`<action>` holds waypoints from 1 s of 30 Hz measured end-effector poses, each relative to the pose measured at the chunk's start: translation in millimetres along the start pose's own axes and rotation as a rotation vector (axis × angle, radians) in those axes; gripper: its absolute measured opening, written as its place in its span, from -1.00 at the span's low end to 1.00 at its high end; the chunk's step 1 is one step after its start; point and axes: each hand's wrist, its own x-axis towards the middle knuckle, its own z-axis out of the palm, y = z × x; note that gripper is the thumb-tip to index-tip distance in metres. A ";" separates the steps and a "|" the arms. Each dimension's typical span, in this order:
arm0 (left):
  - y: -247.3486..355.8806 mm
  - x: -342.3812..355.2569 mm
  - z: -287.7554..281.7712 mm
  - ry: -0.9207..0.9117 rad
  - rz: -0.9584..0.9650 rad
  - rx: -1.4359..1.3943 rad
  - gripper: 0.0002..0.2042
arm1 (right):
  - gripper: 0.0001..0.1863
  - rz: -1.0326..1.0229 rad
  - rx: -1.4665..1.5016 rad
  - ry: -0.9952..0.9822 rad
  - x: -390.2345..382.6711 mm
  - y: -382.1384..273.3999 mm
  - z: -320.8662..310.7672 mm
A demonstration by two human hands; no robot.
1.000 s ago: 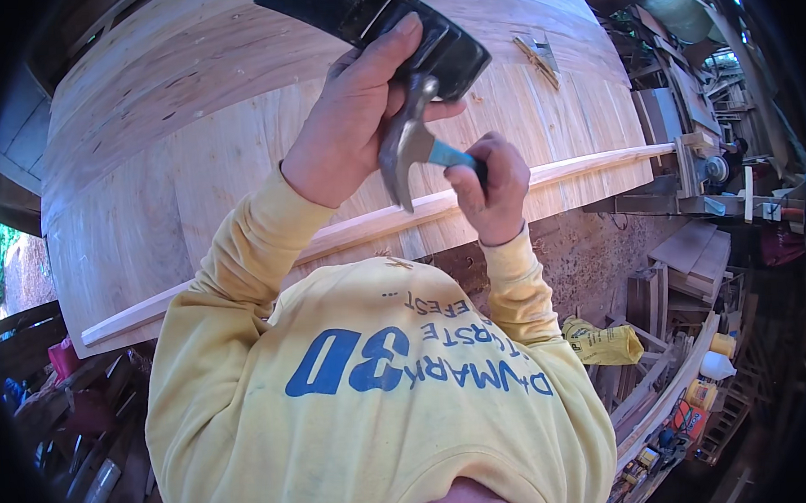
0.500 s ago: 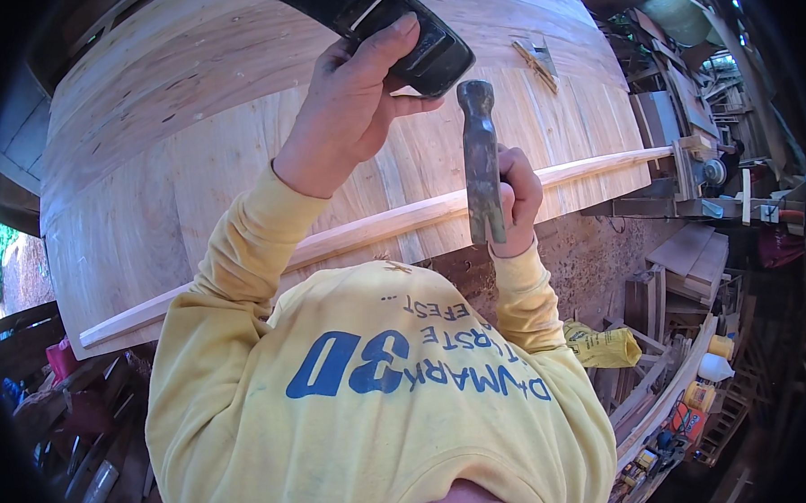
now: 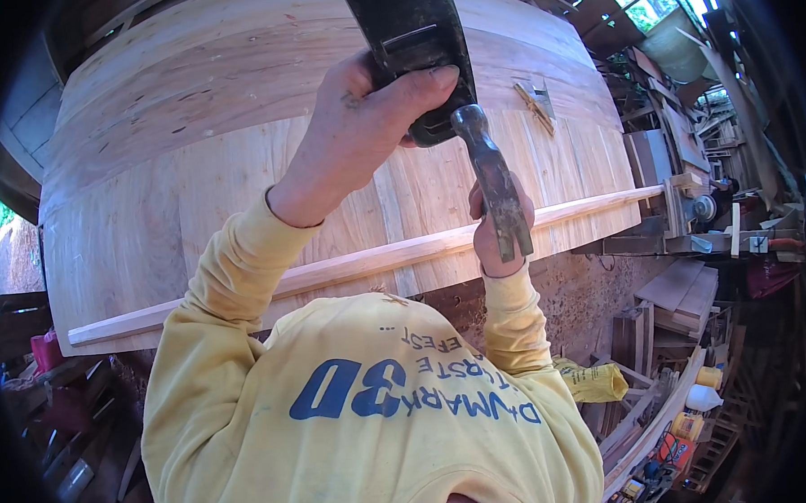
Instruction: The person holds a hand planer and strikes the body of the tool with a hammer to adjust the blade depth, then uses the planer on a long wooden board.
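Note:
My left hand (image 3: 348,132) grips a black hand plane (image 3: 440,66), raised over the wooden panel with its flat sole and blade slot showing. My right hand (image 3: 497,234) is closed round a claw hammer (image 3: 489,171), whose head hides the handle and some fingers. The hammer's round face is up against the plane's lower end; whether they touch I cannot tell. Below my hands a long pale wooden strip (image 3: 376,262) lies across the near part of the broad wooden panel (image 3: 238,187).
A small wooden piece (image 3: 533,109) and a metal plate lie on the panel's far right. Beyond its right end stands a machine with a round part (image 3: 703,208). A yellow bag (image 3: 593,380), boards and several bottles crowd the lower right. Clutter fills the lower left.
The hand plane has come lower and tipped more upright, nearer the hammer. The hammer has tilted, its face now meeting the plane's end in view. My head view has shifted slightly.

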 end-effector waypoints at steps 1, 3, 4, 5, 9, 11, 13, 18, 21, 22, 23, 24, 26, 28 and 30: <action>1.7 1.2 -1.8 0.001 0.018 0.022 -0.71 | -0.28 -0.031 0.017 0.025 2.5 2.4 2.0; 5.7 2.3 -1.4 0.001 0.039 0.044 -0.72 | -0.28 -0.021 0.023 0.017 1.6 -2.1 -2.3; 7.6 1.4 -0.2 0.012 0.065 0.051 -0.73 | -0.28 -0.009 0.032 0.010 0.8 -4.0 -3.6; 9.2 1.2 0.4 0.024 0.090 0.057 -0.75 | -0.28 -0.016 0.031 0.008 0.4 -7.4 -3.4; 14.3 3.3 1.0 0.015 0.160 0.159 -0.76 | -0.28 -0.142 -0.001 0.057 4.0 -20.0 -2.5; 24.0 1.3 3.5 -0.025 0.089 0.157 -0.76 | -0.29 -0.167 -0.004 0.058 7.1 -19.2 -5.1; 32.1 1.9 3.9 -0.023 0.078 0.200 -0.75 | -0.29 -0.121 -0.178 0.063 15.8 -12.8 -9.2; 30.0 3.4 -2.9 0.012 0.002 0.178 -0.69 | -0.29 -0.077 -0.060 0.079 16.0 -13.6 -9.5; 26.6 4.4 -3.7 -0.011 -0.033 0.248 -0.62 | -0.28 -0.078 -0.025 0.062 15.5 -8.0 -9.2; 26.1 4.5 -2.7 -0.010 -0.030 0.227 -0.61 | -0.28 -0.075 -0.022 0.060 15.5 -8.5 -8.9; 25.3 4.5 -2.2 -0.009 -0.027 0.207 -0.61 | -0.27 -0.182 0.034 0.060 15.7 -9.8 -8.9; 24.3 4.8 -2.4 -0.005 -0.031 0.208 -0.61 | -0.27 -0.289 0.090 0.060 15.1 -10.4 -8.9; 21.5 7.1 -2.0 -0.003 -0.032 0.221 -0.61 | -0.26 -0.267 0.127 0.015 11.5 -9.8 -10.3; 44.8 14.8 -10.6 -0.199 -0.128 0.064 -0.69 | -0.28 -0.133 -0.118 0.092 18.9 -8.8 -8.7; 48.6 14.2 -6.0 -0.396 -0.225 -0.097 -0.77 | -0.27 0.004 -0.100 0.057 16.4 1.5 -16.2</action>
